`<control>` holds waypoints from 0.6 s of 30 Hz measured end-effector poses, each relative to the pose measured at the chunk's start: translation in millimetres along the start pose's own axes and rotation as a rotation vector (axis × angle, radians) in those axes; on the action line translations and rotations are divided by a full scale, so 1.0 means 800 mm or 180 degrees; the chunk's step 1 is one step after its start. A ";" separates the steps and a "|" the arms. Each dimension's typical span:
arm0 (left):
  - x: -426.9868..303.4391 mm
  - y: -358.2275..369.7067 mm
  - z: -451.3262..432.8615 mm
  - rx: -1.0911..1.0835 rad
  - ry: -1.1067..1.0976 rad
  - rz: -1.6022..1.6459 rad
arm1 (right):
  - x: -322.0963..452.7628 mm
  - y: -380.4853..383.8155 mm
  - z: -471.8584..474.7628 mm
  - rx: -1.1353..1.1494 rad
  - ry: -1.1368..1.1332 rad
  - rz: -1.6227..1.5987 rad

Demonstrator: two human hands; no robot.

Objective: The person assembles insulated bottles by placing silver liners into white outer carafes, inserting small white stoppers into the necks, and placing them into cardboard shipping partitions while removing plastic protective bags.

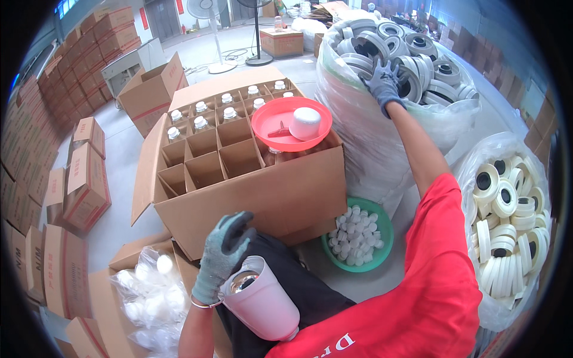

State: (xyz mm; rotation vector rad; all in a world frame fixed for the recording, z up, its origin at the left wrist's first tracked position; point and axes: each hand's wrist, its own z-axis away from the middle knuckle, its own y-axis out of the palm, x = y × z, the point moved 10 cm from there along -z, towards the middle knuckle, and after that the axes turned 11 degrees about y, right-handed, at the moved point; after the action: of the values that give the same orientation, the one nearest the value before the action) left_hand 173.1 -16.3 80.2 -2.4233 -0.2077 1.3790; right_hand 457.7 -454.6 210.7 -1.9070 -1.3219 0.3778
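Observation:
My left hand [226, 253], in a teal and dark grey work glove, hovers with curled, parted fingers over the open top of a pale pink plastic flask body [264, 300]. The flask leans on my lap, and something silvery shows inside its mouth. My right hand [385, 80], in a grey glove, lies with fingers spread on grey plastic rings [414, 78] with dark centres. Those rings heap up in a large clear plastic bag [358, 134]. Whether the right fingers grip any ring is not visible.
A divided carton [250, 192] holds white-capped bottles [229, 112]. On it rests a red dish [266, 118] with a white cup [305, 124]. Nearby are a green basin [388, 237] of white caps, a bag of cream rings [506, 197] and a carton of bagged white parts [154, 286].

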 end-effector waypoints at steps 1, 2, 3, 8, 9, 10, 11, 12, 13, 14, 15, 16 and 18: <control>0.009 0.002 0.009 0.0073 0.0179 -0.0259 | 0.006 0.005 0.005 0.0142 -0.0162 0.0047; 0.015 0.005 0.018 0.0143 0.0091 -0.0331 | 0.011 0.007 0.004 0.0331 -0.0359 0.0097; 0.022 0.006 0.029 0.0224 -0.0007 -0.0414 | 0.004 -0.011 0.002 0.0135 -0.0231 0.0162; 0.040 0.036 0.059 0.0730 -0.0294 -0.0023 | -0.119 -0.027 -0.052 0.0163 0.0334 0.0281; 0.043 0.036 0.062 0.0797 -0.0416 0.0030 | -0.119 -0.025 -0.054 0.0394 0.0147 0.0449; 0.046 0.035 0.065 0.0850 -0.0542 0.0062 | -0.110 -0.032 -0.046 0.0549 0.0050 0.0467; 0.040 0.026 0.061 0.0729 -0.0346 -0.0066 | -0.099 -0.037 -0.035 0.0702 -0.0048 0.0489; 0.035 0.028 0.054 0.0637 -0.0123 -0.0138 | -0.081 -0.090 -0.024 -0.0692 -0.0756 0.0163; 0.027 0.028 0.046 0.0540 0.0100 -0.0206 | -0.105 -0.085 -0.051 -0.0228 -0.0326 -0.0020; 0.020 0.029 0.033 0.0475 0.0258 -0.0212 | -0.105 -0.114 -0.048 -0.0778 -0.0703 -0.0420; 0.023 0.023 0.026 0.0340 0.0159 -0.0351 | -0.088 -0.143 -0.021 -0.1283 -0.1094 -0.0876; 0.018 0.011 0.017 0.0174 0.0208 -0.0382 | -0.046 -0.168 0.009 -0.1333 -0.1386 -0.1048; 0.008 -0.003 -0.004 -0.0102 0.0228 -0.0137 | 0.013 -0.218 0.062 -0.1820 -0.2071 -0.1250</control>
State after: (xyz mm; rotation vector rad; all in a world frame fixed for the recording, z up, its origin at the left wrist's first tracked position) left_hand 179.3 -12.9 77.1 -2.4747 -0.2645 1.2776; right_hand 315.8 -395.8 307.3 -1.9672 -2.3983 0.4727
